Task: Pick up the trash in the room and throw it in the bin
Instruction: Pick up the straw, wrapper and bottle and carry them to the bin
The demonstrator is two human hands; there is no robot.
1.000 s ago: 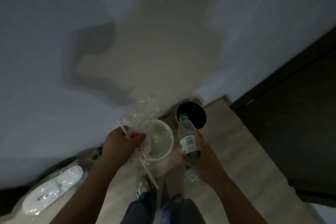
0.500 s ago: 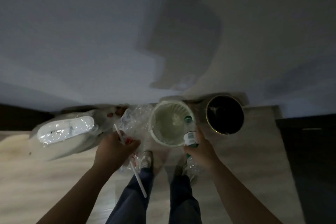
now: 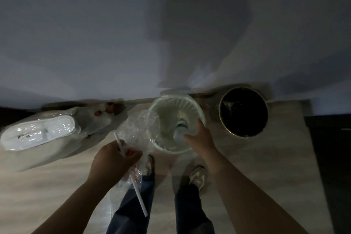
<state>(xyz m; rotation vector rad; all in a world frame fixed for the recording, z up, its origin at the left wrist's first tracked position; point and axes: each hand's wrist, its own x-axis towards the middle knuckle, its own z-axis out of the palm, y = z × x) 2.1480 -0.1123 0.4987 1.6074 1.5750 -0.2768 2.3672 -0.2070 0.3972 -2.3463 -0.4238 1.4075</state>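
A pale slatted plastic bin stands on the floor against the wall, just in front of my feet. My right hand grips a clear plastic bottle with a green cap, tipped neck-down over the bin's mouth. My left hand holds crumpled clear plastic wrap with red print and a white straw, just left of the bin's rim. The wrap overlaps the bin's left edge. The straw hangs down below my fist.
A dark round bin with a gold rim stands to the right of the pale one. A white plastic-wrapped bundle lies on the floor at the left. A dark cabinet edge runs along the right. My shoes and legs are below.
The view has swung so the pale bin is in front of me. My right hand has moved the bottle forward over that bin and tipped it down. The left hand keeps its hold.
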